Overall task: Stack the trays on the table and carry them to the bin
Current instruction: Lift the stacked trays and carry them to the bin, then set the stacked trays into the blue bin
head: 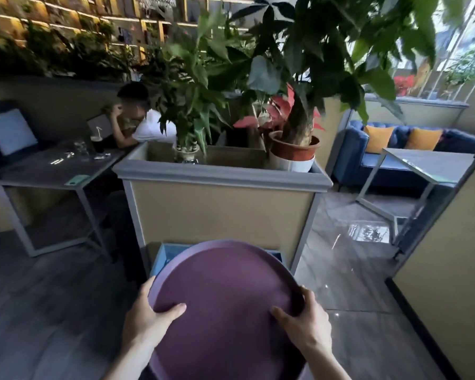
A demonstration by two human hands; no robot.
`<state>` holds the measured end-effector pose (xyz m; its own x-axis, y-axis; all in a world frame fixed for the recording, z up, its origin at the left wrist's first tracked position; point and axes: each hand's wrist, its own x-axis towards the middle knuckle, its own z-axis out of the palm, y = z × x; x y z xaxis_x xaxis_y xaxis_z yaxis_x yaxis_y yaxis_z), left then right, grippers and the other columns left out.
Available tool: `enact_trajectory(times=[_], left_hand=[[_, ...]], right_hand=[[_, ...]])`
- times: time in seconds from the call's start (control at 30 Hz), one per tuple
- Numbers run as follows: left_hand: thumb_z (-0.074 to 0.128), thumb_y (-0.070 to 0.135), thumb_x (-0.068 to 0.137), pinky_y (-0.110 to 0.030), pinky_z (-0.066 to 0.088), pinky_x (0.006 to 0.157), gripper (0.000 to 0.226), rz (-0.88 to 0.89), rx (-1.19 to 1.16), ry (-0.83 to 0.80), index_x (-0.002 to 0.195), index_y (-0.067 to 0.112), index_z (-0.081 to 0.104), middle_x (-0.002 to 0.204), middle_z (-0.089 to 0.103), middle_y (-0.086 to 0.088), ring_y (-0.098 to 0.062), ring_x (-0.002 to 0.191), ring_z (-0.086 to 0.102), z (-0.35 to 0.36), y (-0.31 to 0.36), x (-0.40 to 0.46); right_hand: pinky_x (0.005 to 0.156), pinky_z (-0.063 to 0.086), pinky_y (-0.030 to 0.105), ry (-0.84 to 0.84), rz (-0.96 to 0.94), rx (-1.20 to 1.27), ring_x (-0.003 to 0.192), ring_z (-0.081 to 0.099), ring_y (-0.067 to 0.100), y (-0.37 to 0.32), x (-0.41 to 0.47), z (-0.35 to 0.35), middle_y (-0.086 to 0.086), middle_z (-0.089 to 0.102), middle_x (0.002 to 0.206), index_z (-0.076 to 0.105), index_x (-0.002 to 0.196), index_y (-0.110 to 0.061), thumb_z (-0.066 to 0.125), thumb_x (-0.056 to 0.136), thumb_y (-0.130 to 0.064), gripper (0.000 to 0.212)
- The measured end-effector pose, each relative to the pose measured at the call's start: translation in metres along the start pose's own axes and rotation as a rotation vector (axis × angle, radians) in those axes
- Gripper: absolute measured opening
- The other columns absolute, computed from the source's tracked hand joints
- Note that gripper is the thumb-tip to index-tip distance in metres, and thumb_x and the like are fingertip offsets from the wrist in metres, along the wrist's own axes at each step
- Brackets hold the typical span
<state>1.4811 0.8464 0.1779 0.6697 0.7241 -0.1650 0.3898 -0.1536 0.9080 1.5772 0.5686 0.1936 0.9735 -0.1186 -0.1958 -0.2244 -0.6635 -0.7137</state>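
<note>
Stacking looks done; left hand (151, 314) and right hand (303, 322) — fingers curled round the trays' (225, 286) rim — hover them over the blue bin (162, 256) — only lowering remains.

I see my left hand (148, 311) and right hand (303, 322), bare at lower centre, forearms unsleeved, no rings or watch.

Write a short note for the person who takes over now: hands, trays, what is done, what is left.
Left hand and right hand each grip the rim of the round purple tray, thumbs on top. How many trays are stacked cannot be told. The tray is held over the blue bin, which stands on the floor against the planter box. Done: carried to the bin. Left: lower it in and let go.
</note>
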Motion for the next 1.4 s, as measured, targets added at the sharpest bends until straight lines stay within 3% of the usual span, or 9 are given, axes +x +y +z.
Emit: enact_trajectory(times=[0.17, 0.27, 0.47, 0.63, 0.77, 0.97, 1.17, 1.4], left_hand=[[0.093, 0.035, 0.058, -0.042, 0.044, 0.100, 0.107, -0.056, 0.134, 0.003, 0.150, 0.024, 0.038, 0.144, 0.055, -0.007, -0.032, 0.127, 0.055, 0.025, -0.016, 0.046], [0.091, 0.048, 0.053, -0.044, 0.047, 0.097, 0.107, -0.126, 0.242, -0.010, 0.142, 0.012, 0.045, 0.138, 0.059, -0.014, -0.036, 0.124, 0.058, 0.039, -0.035, 0.076], [0.080, 0.071, 0.036, -0.046, 0.050, 0.093, 0.117, -0.245, 0.406, -0.067, 0.133, 0.013, 0.051, 0.126, 0.066, -0.014, -0.036, 0.113, 0.064, 0.067, -0.090, 0.133], [0.091, 0.054, 0.051, -0.046, 0.046, 0.096, 0.107, -0.277, 0.485, -0.074, 0.138, 0.004, 0.051, 0.133, 0.061, -0.020, -0.038, 0.122, 0.059, 0.089, -0.120, 0.169], [0.089, 0.057, 0.050, -0.047, 0.048, 0.093, 0.104, -0.266, 0.543, -0.083, 0.133, 0.004, 0.056, 0.130, 0.059, -0.021, -0.039, 0.119, 0.059, 0.103, -0.145, 0.191], [0.082, 0.069, 0.048, -0.044, 0.052, 0.072, 0.093, -0.261, 0.647, -0.072, 0.118, 0.012, 0.061, 0.114, 0.060, -0.013, -0.038, 0.101, 0.065, 0.118, -0.165, 0.213], [0.085, 0.064, 0.049, -0.045, 0.052, 0.077, 0.091, -0.206, 0.632, -0.039, 0.120, 0.011, 0.060, 0.115, 0.060, -0.013, -0.036, 0.104, 0.062, 0.130, -0.171, 0.224], [0.088, 0.059, 0.051, -0.051, 0.052, 0.082, 0.095, -0.178, 0.654, 0.031, 0.127, 0.009, 0.058, 0.119, 0.060, -0.017, -0.038, 0.112, 0.058, 0.140, -0.170, 0.219]], right_hand=[[0.082, 0.050, 0.036, -0.034, 0.040, -0.092, 0.104, 0.064, 0.031, -0.002, 0.042, 0.023, 0.003, 0.069, 0.112, 0.049, 0.120, -0.036, 0.077, 0.059, -0.057, 0.070], [0.080, 0.051, 0.036, -0.057, 0.066, -0.119, 0.101, 0.066, 0.030, 0.000, 0.064, 0.046, 0.003, 0.070, 0.109, 0.050, 0.118, -0.036, 0.077, 0.057, -0.057, 0.070], [0.081, 0.050, 0.035, -0.107, 0.148, -0.211, 0.102, 0.065, 0.031, 0.014, 0.101, 0.098, 0.004, 0.069, 0.110, 0.048, 0.123, -0.033, 0.077, 0.063, -0.052, 0.070], [0.089, 0.050, 0.037, -0.139, 0.176, -0.269, 0.111, 0.062, 0.029, 0.032, 0.131, 0.145, 0.004, 0.069, 0.115, 0.046, 0.135, -0.033, 0.077, 0.068, -0.046, 0.075], [0.096, 0.046, 0.038, -0.149, 0.215, -0.313, 0.118, 0.057, 0.030, 0.043, 0.151, 0.178, 0.008, 0.065, 0.122, 0.037, 0.147, -0.029, 0.075, 0.073, -0.047, 0.085], [0.094, 0.044, 0.039, -0.136, 0.221, -0.354, 0.117, 0.057, 0.034, 0.050, 0.171, 0.207, 0.013, 0.062, 0.122, 0.035, 0.149, -0.025, 0.073, 0.079, -0.043, 0.082], [0.097, 0.041, 0.042, -0.069, 0.248, -0.356, 0.117, 0.054, 0.037, 0.049, 0.177, 0.218, 0.017, 0.057, 0.123, 0.032, 0.150, -0.027, 0.072, 0.081, -0.039, 0.081], [0.103, 0.039, 0.043, -0.113, 0.265, -0.422, 0.121, 0.051, 0.038, 0.046, 0.191, 0.222, 0.018, 0.055, 0.127, 0.025, 0.153, -0.023, 0.073, 0.081, -0.035, 0.087]])
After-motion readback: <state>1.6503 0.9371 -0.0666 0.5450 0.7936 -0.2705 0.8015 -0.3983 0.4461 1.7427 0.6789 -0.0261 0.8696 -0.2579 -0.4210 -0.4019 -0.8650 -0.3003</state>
